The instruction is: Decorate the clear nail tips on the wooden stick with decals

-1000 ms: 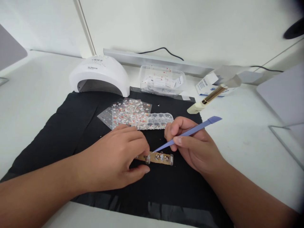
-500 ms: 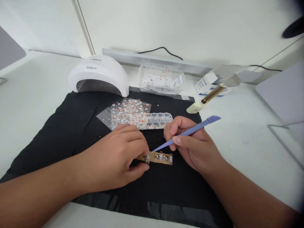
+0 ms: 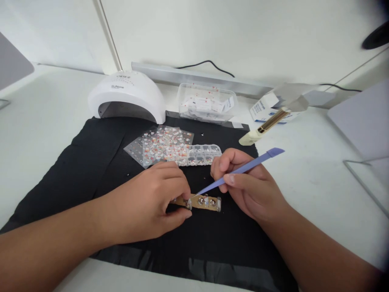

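Note:
A narrow tan strip point(image 3: 197, 206) lies on the black mat, with clear nail tips point(image 3: 219, 204) and round silvery pieces point(image 3: 201, 201) along it. The thumb and forefinger of my left hand point(image 3: 154, 198) close around the strip near one whitish nail tip; the palm hides the strip's left end. In my right hand point(image 3: 243, 182) is a slim purple pointed stick point(image 3: 252, 164), gripped like a pen. Its fine point reaches the strip close to my left fingertips, and I cannot tell whether it touches the nail tip.
Behind my hands lie clear sticker sheets point(image 3: 164, 142) and a compartment case point(image 3: 203, 154) of small decorations. A white nail lamp point(image 3: 127, 95), a clear plastic tub point(image 3: 206, 101), a cream bottle with a gold cap point(image 3: 251, 138) and a white box point(image 3: 264, 107) stand further back.
Almost nothing differs. My right hand and the purple stick have shifted very slightly to the right, while my left hand keeps its hold.

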`<state>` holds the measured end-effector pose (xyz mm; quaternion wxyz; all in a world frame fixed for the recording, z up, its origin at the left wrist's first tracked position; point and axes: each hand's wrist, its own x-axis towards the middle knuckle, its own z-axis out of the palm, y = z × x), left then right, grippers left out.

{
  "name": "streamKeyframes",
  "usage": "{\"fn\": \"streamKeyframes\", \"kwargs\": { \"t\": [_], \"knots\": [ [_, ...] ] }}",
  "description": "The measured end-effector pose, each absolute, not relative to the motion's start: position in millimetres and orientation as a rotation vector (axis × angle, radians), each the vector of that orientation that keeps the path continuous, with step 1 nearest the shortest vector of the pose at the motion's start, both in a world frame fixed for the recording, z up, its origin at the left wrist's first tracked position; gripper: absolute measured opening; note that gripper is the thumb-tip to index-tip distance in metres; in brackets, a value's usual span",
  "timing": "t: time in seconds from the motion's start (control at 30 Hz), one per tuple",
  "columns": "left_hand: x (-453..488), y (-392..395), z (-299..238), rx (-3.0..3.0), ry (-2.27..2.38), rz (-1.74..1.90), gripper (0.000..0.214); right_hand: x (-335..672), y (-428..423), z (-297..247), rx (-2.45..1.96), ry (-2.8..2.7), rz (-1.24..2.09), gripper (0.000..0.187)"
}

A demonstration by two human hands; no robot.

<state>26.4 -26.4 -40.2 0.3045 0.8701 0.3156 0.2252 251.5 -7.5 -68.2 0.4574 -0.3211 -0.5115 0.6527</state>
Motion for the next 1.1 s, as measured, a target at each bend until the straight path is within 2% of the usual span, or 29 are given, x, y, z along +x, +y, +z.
{"fn": "streamKeyframes", "kwargs": {
  "t": [1.1],
  "knots": [
    [25.6,-22.9,-38.0,2.230,0.763,0.575,0.009,257.2,-6.2,-65.4,-0.777,-1.188,1.560,0.010]
  ]
}}
